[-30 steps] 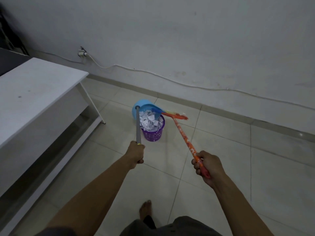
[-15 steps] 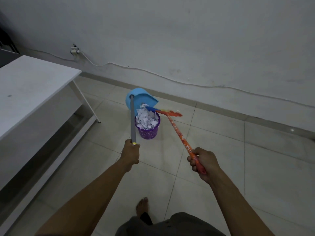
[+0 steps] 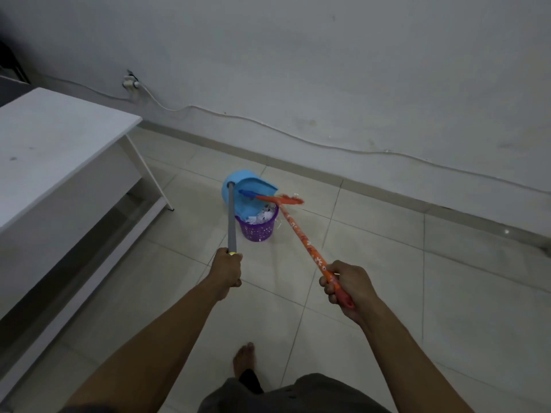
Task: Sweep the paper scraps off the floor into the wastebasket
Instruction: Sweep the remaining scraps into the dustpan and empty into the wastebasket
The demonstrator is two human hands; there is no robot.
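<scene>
Dustpan tipped over basket, scraps heaped inside. Left hand has fingers curled round the pan handle, right hand likewise round broom. Best keep lip inside rim and brush gently.

You've tipped the blue plastic dustpan steeper over the purple perforated plastic wastebasket. A second ago a heap of white paper scraps stood piled against its inside, rising above the wastebasket rim. Now that heap has dropped, the scraps lie low inside the rim, and the dustpan's blue inner face shows mostly bare. Your orange-handled broom, whose blue-and-orange head touched the top of the heap, now lies across the bare dustpan face, with clear blue between it and the scraps
</scene>
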